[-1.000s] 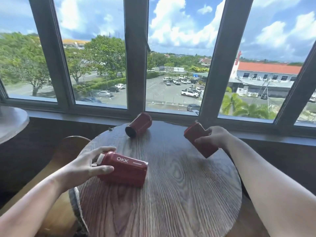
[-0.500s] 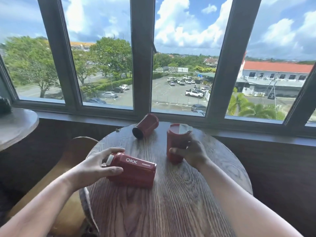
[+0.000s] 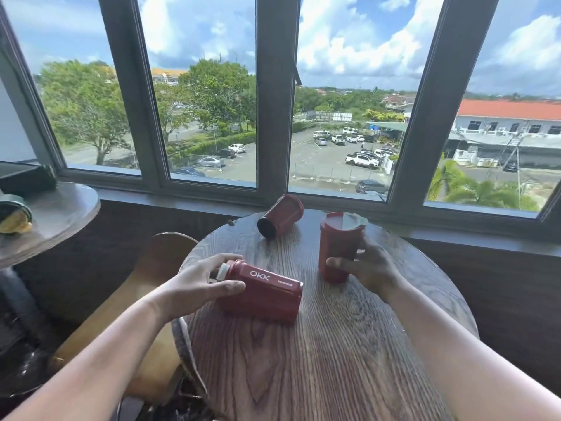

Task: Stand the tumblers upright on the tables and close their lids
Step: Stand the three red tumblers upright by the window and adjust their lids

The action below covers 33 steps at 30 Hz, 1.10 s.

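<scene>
Three red tumblers are on a round wooden table (image 3: 334,360). The nearest, marked OKK (image 3: 267,291), lies on its side with its white lid end pointing left; my left hand (image 3: 197,287) grips that end. A second tumbler (image 3: 340,247) stands upright at the right, its flip lid raised open, and my right hand (image 3: 368,270) wraps around its lower half. The third tumbler (image 3: 280,215) lies on its side near the far edge by the window, dark base toward me, untouched.
A wooden chair back (image 3: 158,268) stands against the table's left edge. Another round table (image 3: 57,214) at the far left carries a dark box and a green and yellow object. A window sill (image 3: 455,235) runs close behind the table.
My right hand lifted the right tumbler from a tilt, stood it upright and brought it nearer the middle. My left hand stayed on the lying OKK tumbler.
</scene>
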### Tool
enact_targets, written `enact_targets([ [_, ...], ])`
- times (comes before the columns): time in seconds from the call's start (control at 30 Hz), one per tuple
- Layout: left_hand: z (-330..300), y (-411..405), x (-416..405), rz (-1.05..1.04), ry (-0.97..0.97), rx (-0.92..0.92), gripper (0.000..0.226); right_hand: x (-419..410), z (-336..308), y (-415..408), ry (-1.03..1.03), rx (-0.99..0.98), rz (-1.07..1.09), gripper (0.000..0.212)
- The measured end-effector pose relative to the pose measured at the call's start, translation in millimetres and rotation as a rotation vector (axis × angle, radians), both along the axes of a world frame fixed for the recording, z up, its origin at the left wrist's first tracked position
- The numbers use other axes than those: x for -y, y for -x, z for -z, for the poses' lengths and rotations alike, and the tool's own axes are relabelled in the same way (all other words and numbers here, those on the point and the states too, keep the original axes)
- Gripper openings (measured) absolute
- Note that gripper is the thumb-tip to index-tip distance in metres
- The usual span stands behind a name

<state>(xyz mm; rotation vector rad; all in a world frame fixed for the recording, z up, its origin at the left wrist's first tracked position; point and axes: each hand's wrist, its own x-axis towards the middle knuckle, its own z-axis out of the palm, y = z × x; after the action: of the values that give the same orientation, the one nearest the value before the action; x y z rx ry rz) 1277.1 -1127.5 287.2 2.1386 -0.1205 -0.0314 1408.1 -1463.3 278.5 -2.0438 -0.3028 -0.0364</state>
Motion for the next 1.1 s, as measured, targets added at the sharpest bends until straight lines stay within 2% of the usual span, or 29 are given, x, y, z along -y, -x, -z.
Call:
enact_targets([
  [0.1, -2.2, -3.6, -0.6, -0.029, 0.049, 0.034, 0.064, 6.0, -3.3, -0.3, -0.025, -0.044, 0.008, 0.066],
  [0.23, -31.9, -17.2, 2.1, 0.046, 0.096, 0.037, 0.062, 15.2, -9.7, 3.8, 0.004, -0.020, 0.012, 0.097],
  [0.3, -53.5, -28.9, 9.0, 0.079, -0.061, 0.096, 0.065, 19.3, -11.6, 6.1, 0.006, -0.002, 0.015, 0.105],
  [0.4, -79.1, -48.8, 32.7, 0.162, -0.434, 0.186, 0.073, 23.9, -12.3, 7.5, 0.015, 0.021, 0.014, 0.123],
  [0.53, -92.8, -67.5, 65.8, 0.302, -0.616, 0.130, 0.076, 27.2, -11.1, 12.0, 0.024, 0.022, 0.010, 0.129],
  [0.63, -95.8, -74.3, 77.4, 0.368, -0.702, 0.099, 0.079, 28.2, -13.1, 15.1, 0.039, 0.027, 0.022, 0.123],
  [0.83, -92.6, -78.2, 77.6, 0.409, -0.692, 0.115, 0.087, 34.1, -13.6, 11.9, 0.046, 0.027, 0.047, 0.111],
  [0.9, -88.7, -77.3, 73.5, 0.392, -0.689, 0.135, 0.091, 36.1, -16.1, 12.1, 0.051, 0.028, 0.049, 0.116],
  [1.0, -84.6, -69.8, 71.6, 0.308, -0.564, 0.157, 0.094, 40.6, -25.3, 11.5, 0.052, 0.063, 0.039, 0.131],
  [1.1, -80.4, -60.2, 77.0, 0.119, -0.484, 0.218, 0.097, 42.3, -44.6, 6.2, 0.076, 0.125, 0.021, 0.117],
])
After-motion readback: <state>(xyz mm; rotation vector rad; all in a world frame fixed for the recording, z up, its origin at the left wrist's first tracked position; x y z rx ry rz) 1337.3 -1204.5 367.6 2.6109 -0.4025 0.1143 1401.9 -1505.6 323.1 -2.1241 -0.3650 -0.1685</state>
